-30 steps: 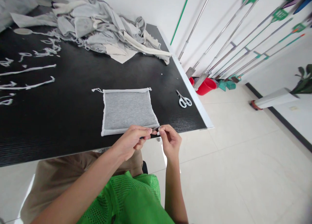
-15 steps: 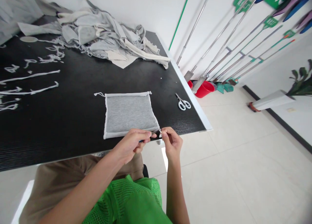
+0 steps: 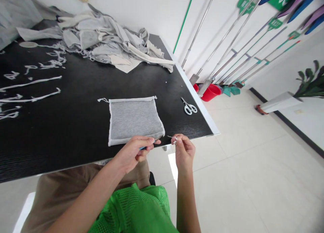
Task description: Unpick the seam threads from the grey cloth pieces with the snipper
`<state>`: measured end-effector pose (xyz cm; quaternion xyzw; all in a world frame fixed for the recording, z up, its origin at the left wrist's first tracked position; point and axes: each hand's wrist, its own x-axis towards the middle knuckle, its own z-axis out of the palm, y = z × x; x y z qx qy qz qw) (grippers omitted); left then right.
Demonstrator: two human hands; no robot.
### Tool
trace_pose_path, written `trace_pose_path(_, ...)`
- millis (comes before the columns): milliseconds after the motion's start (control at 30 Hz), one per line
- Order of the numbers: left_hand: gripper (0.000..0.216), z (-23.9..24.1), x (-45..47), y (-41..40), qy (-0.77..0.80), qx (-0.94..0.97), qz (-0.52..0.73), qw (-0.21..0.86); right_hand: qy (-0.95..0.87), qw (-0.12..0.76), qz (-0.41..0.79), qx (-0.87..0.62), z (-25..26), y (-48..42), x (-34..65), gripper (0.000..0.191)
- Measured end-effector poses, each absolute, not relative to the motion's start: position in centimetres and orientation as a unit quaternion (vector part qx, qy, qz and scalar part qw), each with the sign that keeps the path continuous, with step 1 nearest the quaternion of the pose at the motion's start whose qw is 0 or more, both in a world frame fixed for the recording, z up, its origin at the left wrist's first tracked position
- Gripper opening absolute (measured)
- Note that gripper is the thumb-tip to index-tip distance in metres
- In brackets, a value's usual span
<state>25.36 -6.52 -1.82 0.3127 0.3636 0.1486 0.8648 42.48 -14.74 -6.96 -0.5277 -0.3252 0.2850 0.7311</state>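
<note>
A grey fabric square (image 3: 134, 120) with white stitched edges lies flat near the front edge of the black table (image 3: 76, 125). My left hand (image 3: 135, 152) rests at the square's near right corner, its fingers closed around a small tool with a blue part that I cannot make out fully. My right hand (image 3: 183, 150) is a short way to the right, off the table edge, pinching a short white thread end (image 3: 172, 137) between thumb and fingers. The thread end is apart from the square.
White-handled scissors (image 3: 189, 107) lie right of the square by the table's right edge. A heap of grey and cream cloth (image 3: 108, 40) fills the far side. White trimmings (image 3: 30, 84) lie scattered at left. Metal poles and a red bucket (image 3: 211, 92) stand on the floor beyond.
My right hand has moved to the right, away from the square's corner, carrying the white thread end with it. My left hand stays at the corner.
</note>
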Motion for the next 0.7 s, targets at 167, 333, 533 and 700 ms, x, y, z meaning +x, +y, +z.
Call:
trace_pose_path(167, 0.024, -2.0, 24.8, -6.5, 0.351, 0.3, 0.151, 0.874, -0.161, 0.773, 0.309, -0.53, -6.6, -14.9, 43.6, 0.029)
trace_pose_path(333, 0.023, -2.1, 24.3, -6.5, 0.342, 0.295, 0.155, 0.879, -0.131, 0.779, 0.298, -0.536, -5.9, -15.9, 44.0, 0.033)
trace_pose_path(533, 0.026, -2.2, 24.7, -6.7, 0.345, 0.33, 0.158, 0.864, -0.27, 0.69, 0.293, -0.604, -5.4, -15.8, 40.2, 0.02)
trace_pose_path(700, 0.032, -2.1, 25.1, -6.9, 0.358, 0.354, 0.163, 0.848, -0.325, 0.665, 0.277, -0.613, -5.2, -14.3, 38.9, 0.017)
